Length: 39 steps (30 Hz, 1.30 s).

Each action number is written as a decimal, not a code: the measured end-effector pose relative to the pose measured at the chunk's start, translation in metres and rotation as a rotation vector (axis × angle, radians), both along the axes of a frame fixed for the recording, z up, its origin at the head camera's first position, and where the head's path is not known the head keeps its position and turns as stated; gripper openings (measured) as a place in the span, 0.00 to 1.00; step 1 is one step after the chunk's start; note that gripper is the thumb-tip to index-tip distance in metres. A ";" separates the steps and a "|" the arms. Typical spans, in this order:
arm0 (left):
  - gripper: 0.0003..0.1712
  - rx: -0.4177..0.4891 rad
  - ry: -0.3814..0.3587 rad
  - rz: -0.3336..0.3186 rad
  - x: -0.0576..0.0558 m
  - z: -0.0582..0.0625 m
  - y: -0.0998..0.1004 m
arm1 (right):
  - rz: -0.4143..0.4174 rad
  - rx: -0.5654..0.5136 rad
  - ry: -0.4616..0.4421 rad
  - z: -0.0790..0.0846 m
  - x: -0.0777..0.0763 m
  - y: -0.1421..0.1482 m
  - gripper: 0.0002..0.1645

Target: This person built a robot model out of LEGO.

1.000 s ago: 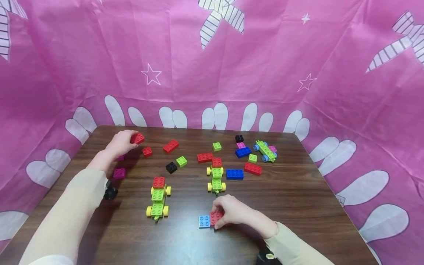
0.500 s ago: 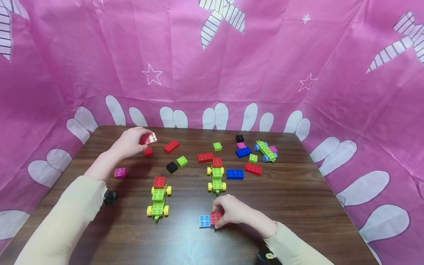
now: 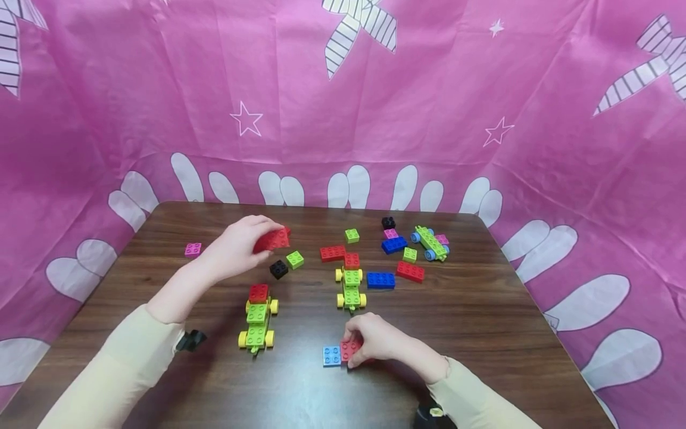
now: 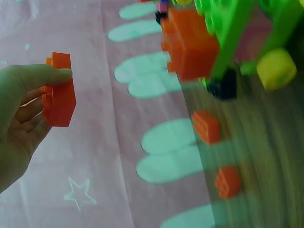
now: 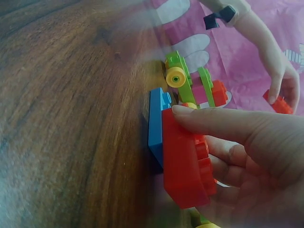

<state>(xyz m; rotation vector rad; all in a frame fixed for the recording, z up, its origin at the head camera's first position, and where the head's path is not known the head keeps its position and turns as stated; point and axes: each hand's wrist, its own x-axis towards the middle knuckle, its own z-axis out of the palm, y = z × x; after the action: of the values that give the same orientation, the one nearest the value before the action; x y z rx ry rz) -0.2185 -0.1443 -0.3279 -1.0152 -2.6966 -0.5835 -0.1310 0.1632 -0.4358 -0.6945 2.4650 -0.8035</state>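
Out over the far left of the table, my left hand [image 3: 238, 247] grips a red brick [image 3: 274, 239] between thumb and fingers. The left wrist view shows that red brick [image 4: 63, 97] side-on, its studs toward the palm. Nearer the front, my right hand [image 3: 377, 338] pinches another red brick [image 3: 349, 350], thumb on one face. A light-blue brick [image 3: 331, 356] lies right against its left side. In the right wrist view, the light-blue brick [image 5: 155, 123] sits partly behind the red brick [image 5: 183, 164]. Left of these stands a green car [image 3: 256, 325] with yellow wheels and a red brick on it.
A second yellow-wheeled green car [image 3: 351, 289] stands mid-table. At the back right are a blue-wheeled green car [image 3: 430, 243], blue bricks [image 3: 381, 280] and a red brick [image 3: 410, 271]. A black brick [image 3: 278, 269] and a lime brick [image 3: 295, 260] lie near my left hand.
My left hand has lifted its red brick and carried it rightward from the far left, its studded face turning on the way. The right hand and its red brick have stayed in place.
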 end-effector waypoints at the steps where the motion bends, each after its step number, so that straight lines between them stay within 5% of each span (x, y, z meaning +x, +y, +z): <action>1: 0.28 -0.006 -0.003 -0.015 0.004 -0.001 0.003 | 0.000 -0.002 0.000 0.000 0.000 0.000 0.17; 9: 0.28 -0.040 0.016 -0.188 0.034 -0.012 0.032 | 0.003 0.000 0.005 -0.001 -0.001 0.000 0.17; 20: 0.25 -0.116 -0.101 -0.334 0.067 -0.041 0.066 | 0.012 -0.004 0.022 -0.003 -0.002 0.002 0.17; 27: 0.23 -0.169 -0.241 -0.352 0.077 -0.064 0.079 | -0.003 0.010 0.017 -0.003 -0.001 0.001 0.18; 39: 0.24 -0.182 -0.330 -0.304 0.080 -0.085 0.081 | -0.015 0.018 0.014 -0.004 -0.001 0.001 0.18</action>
<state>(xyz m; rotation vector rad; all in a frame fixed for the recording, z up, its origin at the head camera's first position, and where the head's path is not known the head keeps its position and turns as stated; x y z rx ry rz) -0.1388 -0.0630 -0.4128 -1.5173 -2.9420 -0.6127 -0.1319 0.1638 -0.4399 -0.6786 2.4895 -0.7840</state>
